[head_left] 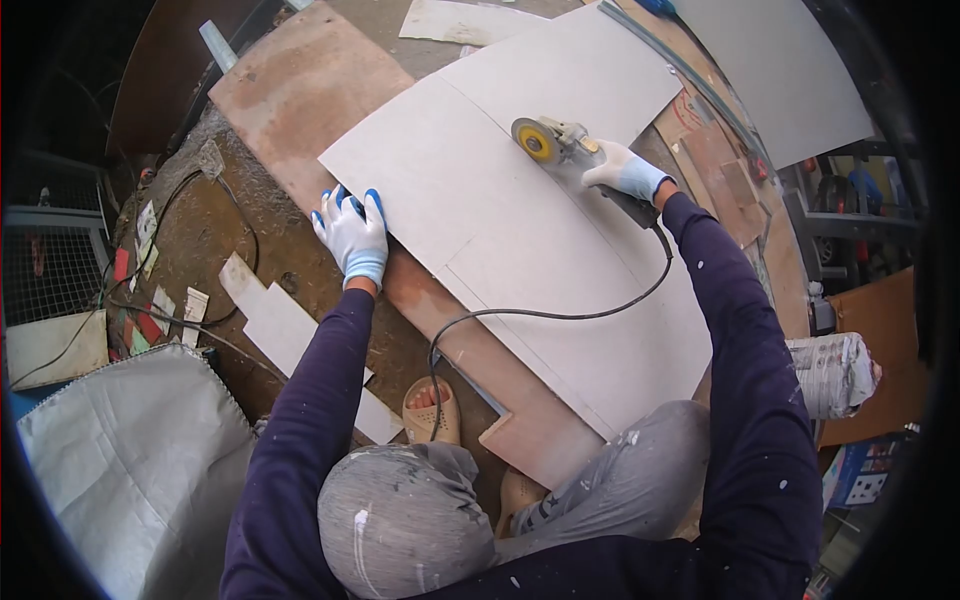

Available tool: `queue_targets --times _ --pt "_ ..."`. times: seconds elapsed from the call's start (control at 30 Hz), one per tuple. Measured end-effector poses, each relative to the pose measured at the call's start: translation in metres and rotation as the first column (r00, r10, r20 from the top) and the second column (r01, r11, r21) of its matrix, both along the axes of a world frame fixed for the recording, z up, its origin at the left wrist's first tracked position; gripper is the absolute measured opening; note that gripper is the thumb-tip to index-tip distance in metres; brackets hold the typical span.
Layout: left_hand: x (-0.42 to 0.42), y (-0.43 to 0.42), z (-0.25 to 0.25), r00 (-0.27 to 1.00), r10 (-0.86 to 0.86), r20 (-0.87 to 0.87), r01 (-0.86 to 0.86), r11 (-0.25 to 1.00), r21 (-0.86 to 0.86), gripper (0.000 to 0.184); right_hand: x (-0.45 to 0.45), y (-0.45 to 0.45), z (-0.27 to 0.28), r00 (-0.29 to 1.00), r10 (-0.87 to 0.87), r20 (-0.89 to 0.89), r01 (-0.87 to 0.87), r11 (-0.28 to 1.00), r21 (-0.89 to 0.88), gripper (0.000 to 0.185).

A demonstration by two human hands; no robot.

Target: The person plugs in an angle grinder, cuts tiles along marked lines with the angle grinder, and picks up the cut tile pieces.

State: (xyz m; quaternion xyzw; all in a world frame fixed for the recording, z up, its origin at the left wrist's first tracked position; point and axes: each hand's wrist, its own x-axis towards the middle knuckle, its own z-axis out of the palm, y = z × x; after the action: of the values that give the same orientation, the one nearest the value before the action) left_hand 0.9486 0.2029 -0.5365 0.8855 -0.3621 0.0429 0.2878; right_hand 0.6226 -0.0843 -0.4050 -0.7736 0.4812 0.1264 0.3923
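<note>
A large white board [450, 180] with thin lines marked across it lies tilted in front of me on brownish boards. My right hand [622, 172], in a white glove with a pale blue cuff, is wrapped round an angle grinder [572, 142]. The grinder's yellow disc [536, 142] is over the white board near one of the lines; whether it touches cannot be told. From the grinder a black cord [540, 316] curves across the board. My left hand [352, 232], in a white glove with blue fingertips, rests at the board's left edge with its fingers spread.
Brownish boards [310, 90] lie under the white one. White offcuts [290, 325] are on the ground by my sandalled foot [432, 408]. A silver-grey sheet [140, 460] is at lower left, a wrapped roll [832, 375] at right. More cord [250, 215] loops on the left.
</note>
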Motion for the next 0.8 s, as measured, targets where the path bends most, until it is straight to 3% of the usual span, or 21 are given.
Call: queue_targets --times 0.13,0.33,0.43,0.53,0.8 --pt "0.0 -0.001 -0.001 1.0 0.002 0.008 -0.002 1.0 -0.001 0.045 -0.002 0.006 0.003 0.999 -0.043 0.031 0.042 0.997 0.058 0.055" --pt "0.0 0.0 -0.002 1.0 -0.001 0.016 0.001 1.0 -0.007 0.045 -0.008 0.001 -0.012 0.996 0.078 -0.04 -0.083 0.989 -0.126 0.058" --pt "0.0 0.0 -0.003 1.0 -0.004 0.018 0.004 1.0 0.002 0.045 -0.015 0.002 -0.014 0.996 0.092 -0.015 -0.093 0.986 -0.139 0.059" --pt "0.002 0.001 -0.003 1.0 -0.008 0.027 0.007 0.999 0.045 0.045 -0.015 0.016 0.014 1.0 -0.001 -0.002 0.001 1.0 0.004 0.058" --pt "0.0 0.0 -0.002 1.0 -0.001 0.019 0.0 1.0 0.029 0.045 -0.036 0.006 -0.012 0.994 0.088 0.061 -0.082 0.992 -0.098 0.057"
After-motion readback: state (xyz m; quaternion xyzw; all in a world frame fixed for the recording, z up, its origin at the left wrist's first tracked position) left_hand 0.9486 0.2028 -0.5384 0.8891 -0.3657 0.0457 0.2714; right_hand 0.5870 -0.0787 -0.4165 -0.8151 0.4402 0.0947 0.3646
